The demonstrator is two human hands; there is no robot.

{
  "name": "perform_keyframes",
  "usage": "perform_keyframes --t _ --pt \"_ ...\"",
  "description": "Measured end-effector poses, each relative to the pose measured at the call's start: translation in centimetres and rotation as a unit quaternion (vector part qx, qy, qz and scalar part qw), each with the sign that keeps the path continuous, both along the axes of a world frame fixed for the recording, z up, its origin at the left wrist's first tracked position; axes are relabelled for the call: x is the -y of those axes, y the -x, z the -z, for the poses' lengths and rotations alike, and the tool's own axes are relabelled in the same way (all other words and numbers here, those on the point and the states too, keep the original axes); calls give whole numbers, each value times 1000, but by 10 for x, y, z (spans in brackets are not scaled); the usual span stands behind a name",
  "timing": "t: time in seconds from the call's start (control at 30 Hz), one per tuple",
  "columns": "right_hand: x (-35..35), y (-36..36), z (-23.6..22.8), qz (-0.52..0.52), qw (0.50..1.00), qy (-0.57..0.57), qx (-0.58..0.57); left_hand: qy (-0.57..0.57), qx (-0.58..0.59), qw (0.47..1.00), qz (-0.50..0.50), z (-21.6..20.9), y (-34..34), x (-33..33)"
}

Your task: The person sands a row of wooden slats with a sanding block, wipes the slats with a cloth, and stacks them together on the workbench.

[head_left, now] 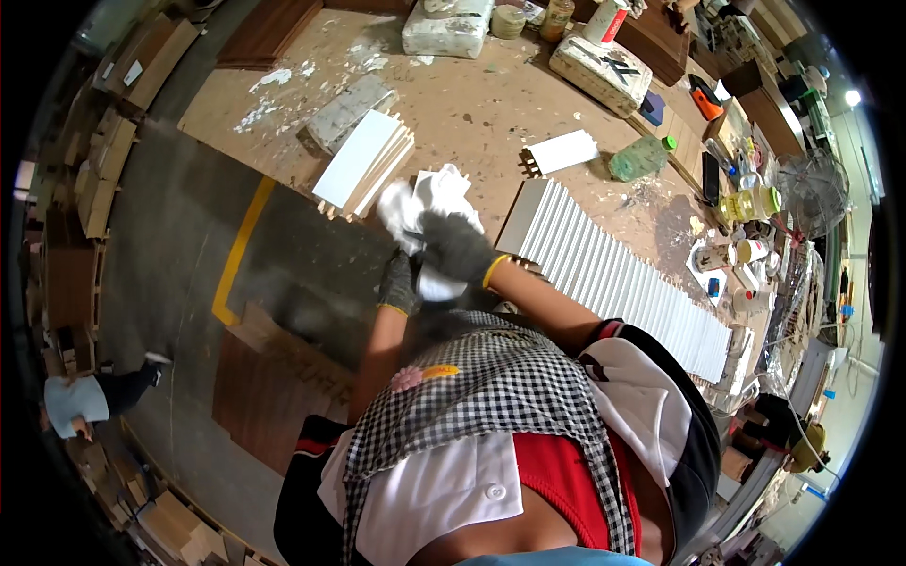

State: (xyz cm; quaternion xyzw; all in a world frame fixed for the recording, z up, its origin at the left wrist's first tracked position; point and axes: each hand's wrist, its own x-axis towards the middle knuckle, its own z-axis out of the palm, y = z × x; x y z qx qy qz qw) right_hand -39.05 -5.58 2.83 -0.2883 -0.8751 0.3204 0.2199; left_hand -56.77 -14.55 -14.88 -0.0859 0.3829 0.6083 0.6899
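Note:
Both hands wear dark gloves with yellow cuffs and meet at the near edge of the workbench. My right hand (453,247) is closed on a white cloth (398,209), which is bunched and smeared by motion; more white shows below the glove. My left hand (395,281) is lower and to the left, close against the right; its fingers are hidden. Just beyond the gloves lies a white piece (445,181), partly covered by the cloth. To the left is a small stack of white-faced wooden panels (360,158); to the right, a long row of white slats (613,274).
A white panel (563,151) and a green-capped bottle (642,158) lie farther back on the stained workbench (453,104). Paint-spattered blocks (601,74) stand at the far side. A fan (813,193) is at the right. A person (80,401) is on the floor at left.

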Motion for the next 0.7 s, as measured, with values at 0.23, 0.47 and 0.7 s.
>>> perform_keyframes --t 0.23,0.47,0.7 --pt "-63 11 11 146 976 -55 155 7 -157 984 87 -74 -28 -7" --pt "15 -22 1 48 993 -14 109 72 -153 986 -10 -104 -44 -16" --pt "-48 -12 40 166 969 -73 169 101 -92 990 41 -113 -45 -17"
